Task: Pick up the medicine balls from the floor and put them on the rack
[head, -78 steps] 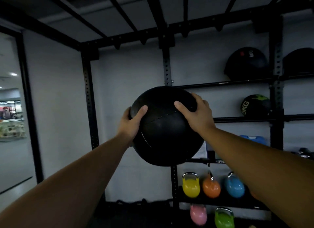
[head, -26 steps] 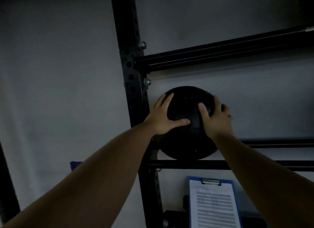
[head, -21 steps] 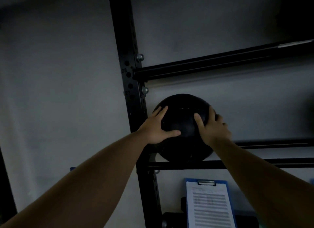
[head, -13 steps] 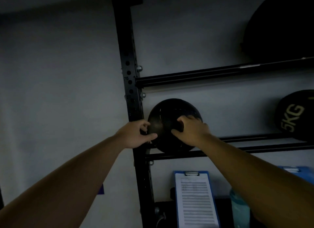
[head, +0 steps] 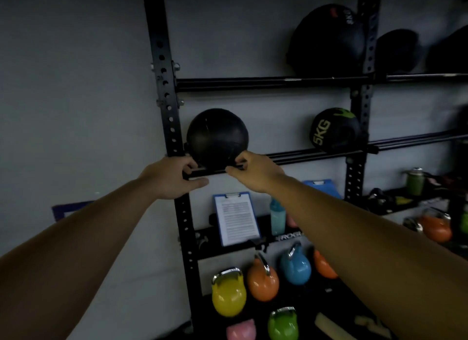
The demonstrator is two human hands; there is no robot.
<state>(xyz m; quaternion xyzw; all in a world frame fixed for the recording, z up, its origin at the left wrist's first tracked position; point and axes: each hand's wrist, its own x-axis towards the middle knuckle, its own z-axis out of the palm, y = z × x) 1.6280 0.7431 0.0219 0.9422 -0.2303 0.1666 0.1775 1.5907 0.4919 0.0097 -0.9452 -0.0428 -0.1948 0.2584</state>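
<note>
Reaching out with both bare forearms, you are drawing your hands down off the ball you were cupping half a second back. Your left hand (head: 170,179) is hanging just under the lower rail, fingers loosely curled and thumb stuck out to the right, holding nothing; whether the fingertips are brushing the rail, I cannot tell. Your right hand (head: 255,171) is doing much the same, fingers (head: 239,162) half curled at the ball's lower right edge, gripping nothing, perhaps grazing it. Beyond them the black medicine ball (head: 217,137) is sitting on the middle shelf rails of the rack (head: 167,91), tight against the left upright, and it is carrying its own weight now, where a second ago both palms were pressed on its face. Judging from that, this placement is done and you are freeing yourself to go for the next ball; the floor is not showing here, so how many are left I cannot say. One risk: the ball is resting on two thin rails, so it could roll if nudged while you are pulling away. Farther right on the same shelf a 5KG ball (head: 334,129) is sitting, and larger dark balls (head: 326,40) are resting on the shelf above.
</note>
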